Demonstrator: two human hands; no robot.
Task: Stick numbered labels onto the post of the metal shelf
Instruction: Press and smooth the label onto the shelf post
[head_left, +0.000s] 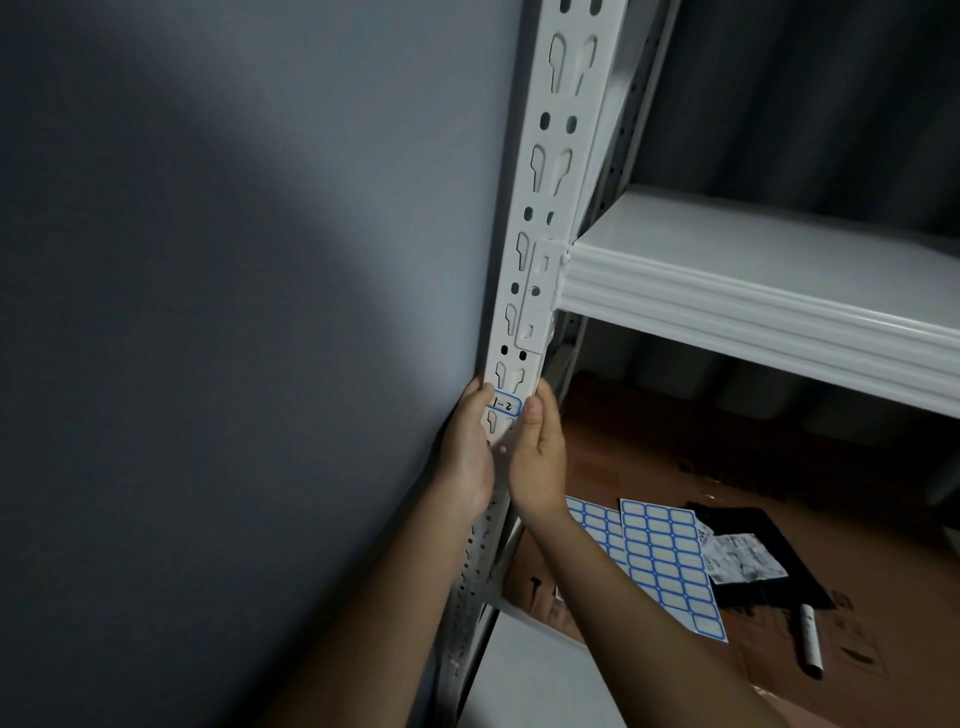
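While both thumbs press label "2-1" (505, 404) onto the white post (558, 171), fingers curled behind it, unused label sheets (670, 561) remain.

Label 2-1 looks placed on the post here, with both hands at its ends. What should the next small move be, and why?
Probably press and smooth the label flat with both thumbs, then let go. It already lies across the face of the post, below the shelf, with the left hand at its left end and the right hand at its right end. Whether its edges are fully stuck cannot be told.
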